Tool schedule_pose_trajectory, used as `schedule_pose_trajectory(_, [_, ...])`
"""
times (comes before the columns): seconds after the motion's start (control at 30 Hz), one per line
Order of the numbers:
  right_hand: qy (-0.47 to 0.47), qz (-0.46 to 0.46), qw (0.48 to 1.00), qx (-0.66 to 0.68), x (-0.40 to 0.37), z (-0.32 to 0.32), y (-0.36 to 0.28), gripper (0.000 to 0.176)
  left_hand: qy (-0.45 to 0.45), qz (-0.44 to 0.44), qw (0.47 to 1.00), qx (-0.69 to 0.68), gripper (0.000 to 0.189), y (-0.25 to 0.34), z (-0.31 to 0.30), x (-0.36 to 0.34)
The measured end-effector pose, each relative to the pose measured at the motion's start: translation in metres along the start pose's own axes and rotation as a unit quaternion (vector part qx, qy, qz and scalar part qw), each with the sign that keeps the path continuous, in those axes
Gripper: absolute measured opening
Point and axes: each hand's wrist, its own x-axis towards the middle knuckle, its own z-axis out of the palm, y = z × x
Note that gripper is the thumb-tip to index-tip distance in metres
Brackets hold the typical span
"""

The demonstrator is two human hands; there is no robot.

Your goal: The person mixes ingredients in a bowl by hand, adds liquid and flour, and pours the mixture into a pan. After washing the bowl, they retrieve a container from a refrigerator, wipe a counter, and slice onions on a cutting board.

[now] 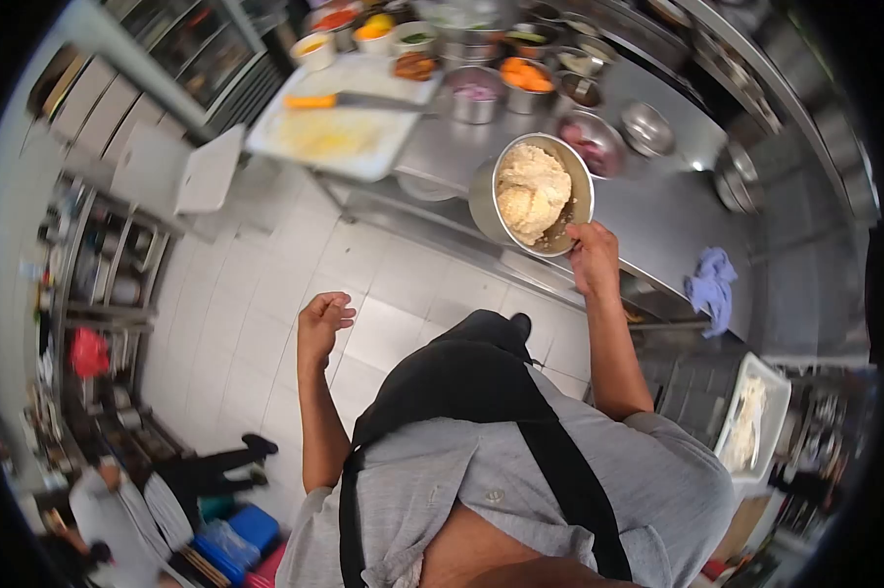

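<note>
My right hand (594, 259) grips the rim of a deep metal pot (483, 201), thumb and fingers closed over its near right edge. The pot is tilted toward me, and a pale, clumped, grainy mass like cooked rice (533, 194) fills much of it. Held out over the floor, my left hand (324, 319) has loosely bent fingers, with nothing visible in it. Beyond the pot, a metal bowl with reddish pieces (591, 142) and another metal bowl (647, 128) sit on the steel counter (647, 211).
A knife with an orange handle (311, 102) lies on a white cutting board (388, 152). Several containers of chopped food, one with orange pieces (526, 74), line the counter. A blue cloth (713, 287) hangs at its edge. Another person (133, 519) is at lower left.
</note>
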Motion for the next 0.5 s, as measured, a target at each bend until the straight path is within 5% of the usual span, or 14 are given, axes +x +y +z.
schedule_pose_trajectory(0.23, [-0.143,0.083,0.985,-0.053,-0.02,0.171,0.098,0.008,0.129,-0.019,0.987,-0.097,0.02,-0.045,-0.149,-0.053])
schedule_pose_trajectory(0.5, [-0.277,0.194,0.934,-0.114,-0.002,0.336,0.181,0.009,0.219,-0.04,0.961,-0.162,0.02,-0.058,-0.252,-0.01])
